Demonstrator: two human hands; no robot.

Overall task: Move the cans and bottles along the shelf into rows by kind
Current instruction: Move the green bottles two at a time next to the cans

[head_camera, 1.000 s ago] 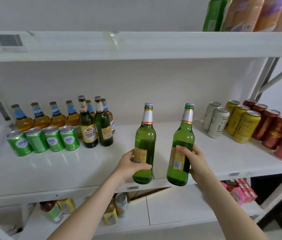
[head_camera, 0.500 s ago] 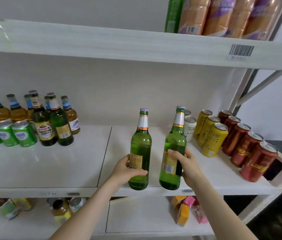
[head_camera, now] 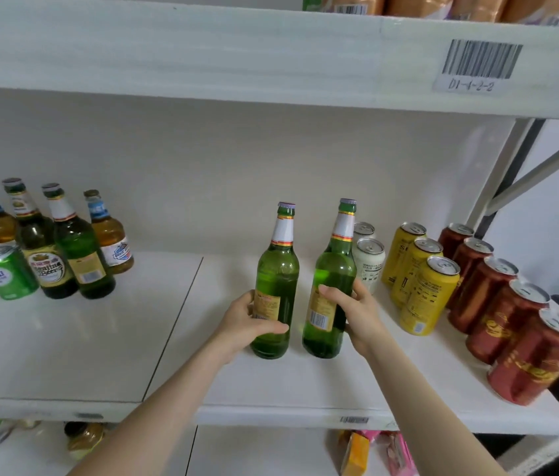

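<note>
In the middle of the frame two tall green bottles stand upright, side by side and a little apart. The left hand (head_camera: 248, 326) is curled around the lower body of the left green bottle (head_camera: 277, 280), with the thumb lying across the front below the label. The right hand (head_camera: 357, 316) is wrapped around the right green bottle (head_camera: 334, 269) at its label, fingers on the front. Both bottoms are at the white shelf board (head_camera: 271, 386); whether they touch it or are just above it, I cannot tell.

Just right of the right bottle, behind the right hand, are two white cans (head_camera: 369, 261). Further right is a row of yellow cans (head_camera: 424, 286), and then a row of red cans (head_camera: 511, 310) that runs toward the lower right of the frame.

At the left edge stands another group: two dark green bottles (head_camera: 77, 250), amber bottles with blue neck labels (head_camera: 109, 240) behind them, and green cans (head_camera: 3, 274) in front.

In the upper right, a barcode label (head_camera: 480, 63) is stuck on the edge of the upper shelf (head_camera: 202, 46).
</note>
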